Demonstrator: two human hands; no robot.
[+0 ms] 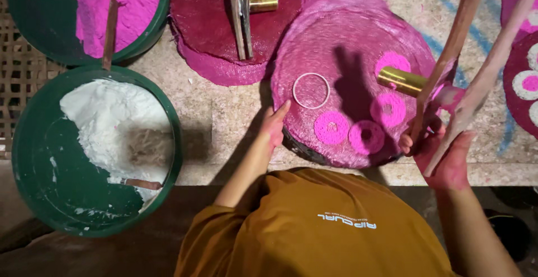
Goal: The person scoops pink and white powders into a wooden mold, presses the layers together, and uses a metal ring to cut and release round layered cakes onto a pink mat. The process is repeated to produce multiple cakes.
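Your right hand [443, 153] clenches two stiff, light wooden sticks [448, 69] low down, a sound grip, while your open left hand [276, 124] steadies the soft, powder-fragile pink disc [347, 47] between your hands.

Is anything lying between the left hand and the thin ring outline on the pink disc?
Nothing visible does. The left hand rests at the pink disc edge, and only bare pink surface separates its fingertips from the ring.

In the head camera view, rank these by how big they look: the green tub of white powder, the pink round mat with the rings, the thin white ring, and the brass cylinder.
1. Green tub of white powder and pink round mat: look about alike; the tub may sit nearer the camera, so no ranking.
2. Brass cylinder, partly hidden by the sticks.
3. Thin white ring, close in span to the cylinder.
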